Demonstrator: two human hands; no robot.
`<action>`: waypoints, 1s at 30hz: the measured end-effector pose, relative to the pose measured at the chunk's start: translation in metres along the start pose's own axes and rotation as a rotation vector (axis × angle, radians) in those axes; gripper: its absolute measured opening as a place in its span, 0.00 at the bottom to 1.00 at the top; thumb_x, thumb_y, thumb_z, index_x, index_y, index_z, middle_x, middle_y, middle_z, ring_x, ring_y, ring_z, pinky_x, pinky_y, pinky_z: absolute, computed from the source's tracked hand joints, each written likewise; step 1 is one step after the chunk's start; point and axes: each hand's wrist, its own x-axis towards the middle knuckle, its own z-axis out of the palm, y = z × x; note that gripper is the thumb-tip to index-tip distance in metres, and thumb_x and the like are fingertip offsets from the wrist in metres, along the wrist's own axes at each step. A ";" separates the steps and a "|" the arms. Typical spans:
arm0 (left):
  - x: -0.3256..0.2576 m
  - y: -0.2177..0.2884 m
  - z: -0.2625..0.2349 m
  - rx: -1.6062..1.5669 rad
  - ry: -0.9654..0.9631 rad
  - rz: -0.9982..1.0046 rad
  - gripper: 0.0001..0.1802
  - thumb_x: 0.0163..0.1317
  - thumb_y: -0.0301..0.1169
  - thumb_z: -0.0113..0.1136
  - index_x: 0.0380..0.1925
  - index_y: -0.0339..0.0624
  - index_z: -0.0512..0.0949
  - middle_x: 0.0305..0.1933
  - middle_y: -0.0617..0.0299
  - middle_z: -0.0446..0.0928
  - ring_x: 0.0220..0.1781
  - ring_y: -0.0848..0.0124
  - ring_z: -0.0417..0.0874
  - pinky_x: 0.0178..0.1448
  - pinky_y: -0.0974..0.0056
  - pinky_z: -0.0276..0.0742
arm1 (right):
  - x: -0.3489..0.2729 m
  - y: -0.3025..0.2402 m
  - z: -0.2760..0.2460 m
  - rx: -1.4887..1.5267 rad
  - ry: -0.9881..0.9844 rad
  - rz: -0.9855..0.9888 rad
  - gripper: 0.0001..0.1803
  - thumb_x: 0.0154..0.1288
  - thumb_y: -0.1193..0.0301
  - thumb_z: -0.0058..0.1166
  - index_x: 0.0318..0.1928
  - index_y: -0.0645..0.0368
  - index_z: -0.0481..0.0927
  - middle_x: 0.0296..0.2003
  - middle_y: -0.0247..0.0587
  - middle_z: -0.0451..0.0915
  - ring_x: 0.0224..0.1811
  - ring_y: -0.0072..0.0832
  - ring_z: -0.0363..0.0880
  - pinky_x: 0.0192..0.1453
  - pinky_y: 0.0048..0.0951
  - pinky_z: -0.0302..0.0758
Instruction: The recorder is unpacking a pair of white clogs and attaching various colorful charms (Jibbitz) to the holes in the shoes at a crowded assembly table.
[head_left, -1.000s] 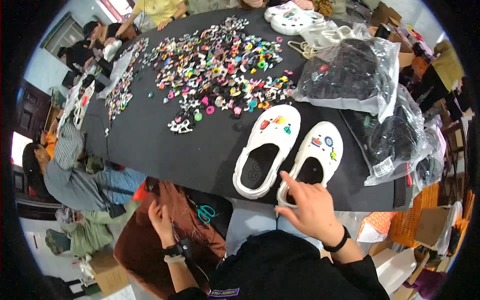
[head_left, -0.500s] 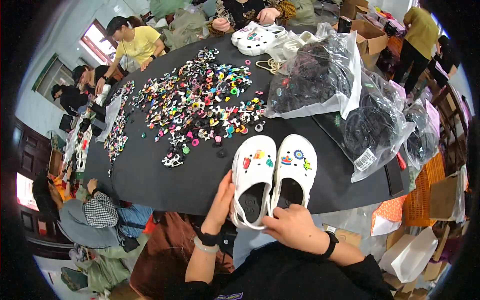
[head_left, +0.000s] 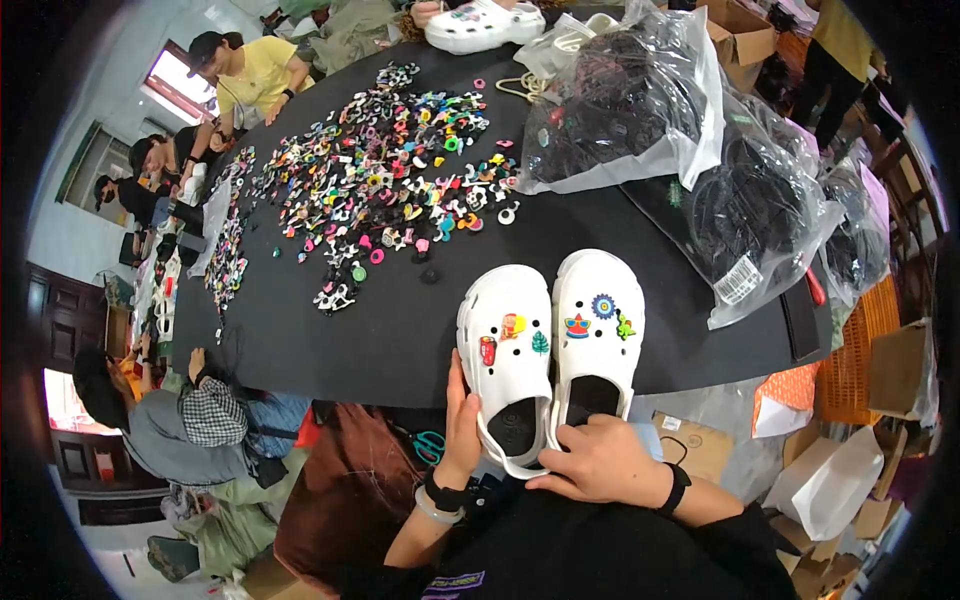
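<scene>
Two white clogs with small holes and colourful shoe charms are held side by side, toes pointing away from me, over the near table edge. Along the outer side of the left clog (head_left: 508, 300) lies my left hand (head_left: 462, 432), gripping it with the fingers partly underneath. My right hand (head_left: 608, 462) is closed at the heels, its fingers at the opening of the right clog (head_left: 600, 355) and by the left one's heel strap. Red, yellow and green charms sit on the left clog; a blue flower-like disc, a red-and-blue figure and a green figure are on the right.
A big heap of loose shoe charms (head_left: 385, 190) spreads over the black table (head_left: 400, 330). Clear bags of black items (head_left: 625, 115) lie at the right. Another white clog (head_left: 485, 25) is by a person's hand at the far edge. Scissors (head_left: 428, 447) show below the table edge.
The clogs now appear larger and their toes are raised a little. My hands keep their hold on them. The table and heap have shifted up and left in view.
</scene>
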 end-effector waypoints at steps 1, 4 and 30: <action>-0.001 -0.007 -0.004 -0.047 -0.053 0.043 0.38 0.72 0.41 0.38 0.73 0.29 0.40 0.77 0.46 0.46 0.77 0.61 0.51 0.77 0.59 0.45 | -0.001 -0.001 0.001 -0.004 0.005 -0.016 0.22 0.61 0.47 0.57 0.21 0.49 0.73 0.19 0.32 0.66 0.15 0.28 0.69 0.22 0.30 0.63; -0.001 -0.005 0.002 0.043 -0.053 0.081 0.46 0.71 0.56 0.37 0.73 0.30 0.39 0.75 0.46 0.52 0.73 0.60 0.60 0.75 0.58 0.54 | -0.006 0.002 0.006 0.003 -0.005 -0.033 0.21 0.61 0.47 0.57 0.24 0.49 0.75 0.18 0.32 0.66 0.14 0.28 0.69 0.22 0.29 0.63; 0.000 0.018 -0.002 0.129 0.011 -0.030 0.47 0.60 0.19 0.55 0.74 0.33 0.37 0.78 0.47 0.41 0.78 0.61 0.46 0.77 0.58 0.46 | 0.034 0.017 -0.006 0.178 -0.066 -0.163 0.17 0.61 0.54 0.61 0.21 0.47 0.77 0.13 0.30 0.66 0.13 0.28 0.70 0.19 0.29 0.65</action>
